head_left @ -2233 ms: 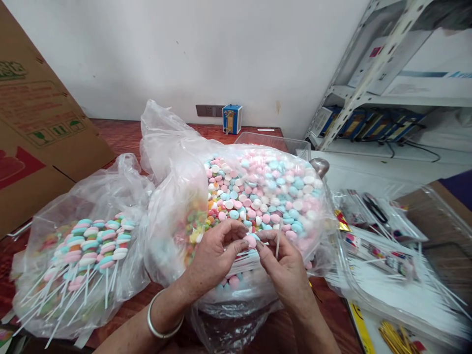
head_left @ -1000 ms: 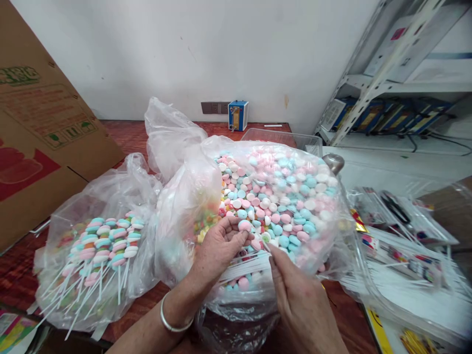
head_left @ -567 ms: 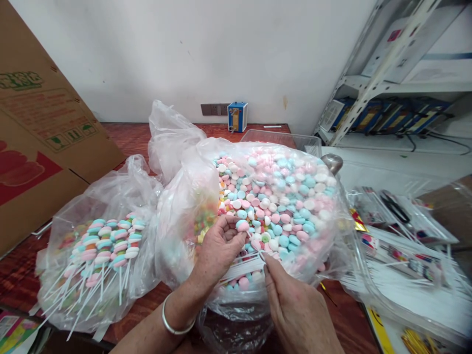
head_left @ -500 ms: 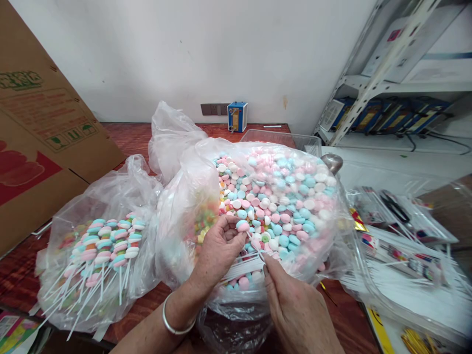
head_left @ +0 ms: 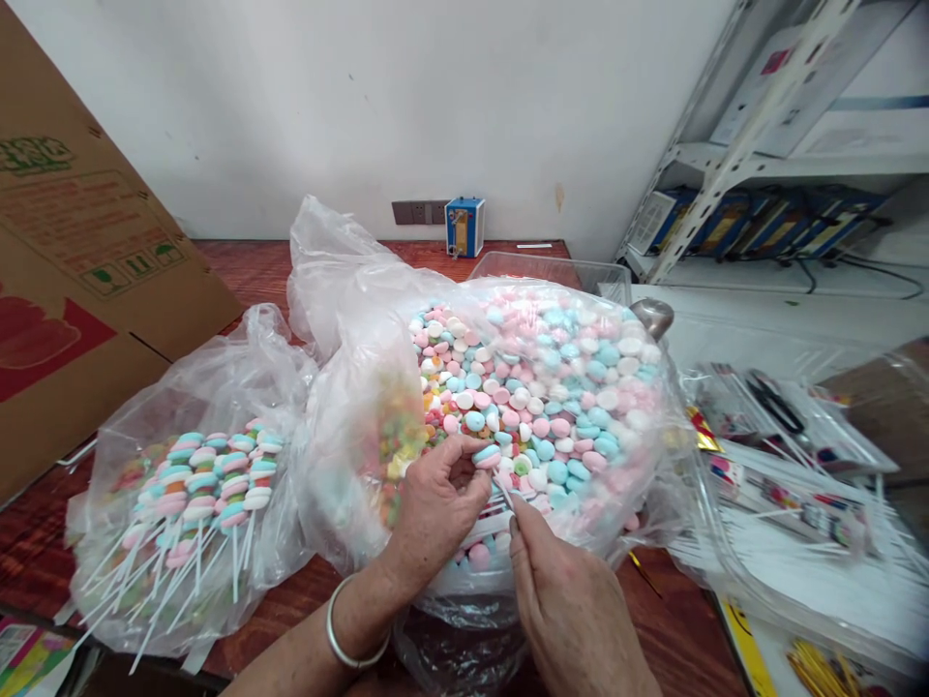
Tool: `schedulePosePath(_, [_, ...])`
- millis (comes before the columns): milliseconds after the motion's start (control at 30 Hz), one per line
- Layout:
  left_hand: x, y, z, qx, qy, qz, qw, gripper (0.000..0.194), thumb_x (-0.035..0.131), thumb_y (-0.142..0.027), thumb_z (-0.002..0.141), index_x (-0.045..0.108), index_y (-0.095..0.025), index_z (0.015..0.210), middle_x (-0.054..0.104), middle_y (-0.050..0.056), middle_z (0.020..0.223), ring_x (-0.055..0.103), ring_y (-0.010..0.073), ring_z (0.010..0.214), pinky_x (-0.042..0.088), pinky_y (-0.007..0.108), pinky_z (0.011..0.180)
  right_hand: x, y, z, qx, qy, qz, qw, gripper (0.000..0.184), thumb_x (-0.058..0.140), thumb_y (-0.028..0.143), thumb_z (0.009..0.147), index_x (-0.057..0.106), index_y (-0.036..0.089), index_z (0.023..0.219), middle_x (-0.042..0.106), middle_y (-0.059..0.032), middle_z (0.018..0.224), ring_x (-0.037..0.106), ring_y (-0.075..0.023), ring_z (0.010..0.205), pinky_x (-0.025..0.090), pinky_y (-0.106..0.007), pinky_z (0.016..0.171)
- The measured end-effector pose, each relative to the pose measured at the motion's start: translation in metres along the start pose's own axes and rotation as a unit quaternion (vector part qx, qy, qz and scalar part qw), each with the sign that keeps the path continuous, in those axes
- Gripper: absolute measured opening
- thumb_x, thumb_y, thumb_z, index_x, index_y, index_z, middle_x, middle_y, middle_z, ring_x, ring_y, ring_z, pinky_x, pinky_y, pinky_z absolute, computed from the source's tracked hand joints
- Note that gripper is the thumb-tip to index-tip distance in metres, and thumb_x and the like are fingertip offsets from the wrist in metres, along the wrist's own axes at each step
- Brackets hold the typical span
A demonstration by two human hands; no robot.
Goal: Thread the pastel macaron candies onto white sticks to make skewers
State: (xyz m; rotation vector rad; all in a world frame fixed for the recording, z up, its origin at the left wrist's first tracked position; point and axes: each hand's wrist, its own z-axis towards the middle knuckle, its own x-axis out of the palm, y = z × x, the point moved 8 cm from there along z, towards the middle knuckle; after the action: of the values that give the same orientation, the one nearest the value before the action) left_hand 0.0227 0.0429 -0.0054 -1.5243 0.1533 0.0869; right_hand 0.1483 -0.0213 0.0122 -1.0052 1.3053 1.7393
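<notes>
Over a big plastic bag of pink, blue and white marshmallows [head_left: 541, 426], my left hand [head_left: 439, 503] pinches a small pink-and-blue marshmallow [head_left: 487, 457] between thumb and fingers. A white lollipop stick [head_left: 503, 487] runs from under that marshmallow down to my right hand [head_left: 570, 590], whose thumb and fingers are closed on it. More white sticks [head_left: 488, 528] lie on the candies just below, between both hands. Colourful gummy candies [head_left: 399, 445] show blurred through the plastic left of my left hand.
Finished-looking marshmallow skewers [head_left: 199, 484] lie on a plastic bag at the left, beside a cardboard box [head_left: 87, 223]. A metal scoop [head_left: 653, 318] rests behind the candy. On the right are a clear tray [head_left: 718, 542] with white sticks, scissors [head_left: 775, 402] and gold ties [head_left: 824, 670].
The marshmallow at my left fingertips has tilted, showing more blue on top. Both hands have shifted slightly, and the camera view has moved a little.
</notes>
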Motion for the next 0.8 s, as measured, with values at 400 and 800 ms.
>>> schedulePosePath(400, [0.004,-0.008,-0.018,0.1,0.029,0.187,0.977,0.037,0.059,-0.01,0.084,0.07,-0.022,0.117,0.077,0.005,0.109,0.072,0.0196,0.096,0.057,0.031,0.088,0.024,-0.003,0.024,0.053,0.084,-0.031,0.995,0.026,0.04,0.014,0.1,0.065,0.02,0.096,0.072,-0.0028,0.066,0.073,-0.0222,0.06,0.029,-0.029,0.049])
schedulePosePath(800, [-0.06,-0.035,0.025,0.21,-0.076,0.501,0.836,0.021,0.056,-0.012,0.093,0.075,-0.016,0.102,0.071,0.011,0.099,0.063,0.0278,0.098,0.052,0.043,0.088,0.011,0.019,0.07,0.029,0.123,-0.163,0.979,0.021,0.048,0.009,0.097,0.066,0.02,0.094,0.071,-0.005,0.088,0.074,-0.021,0.076,0.037,-0.025,0.052])
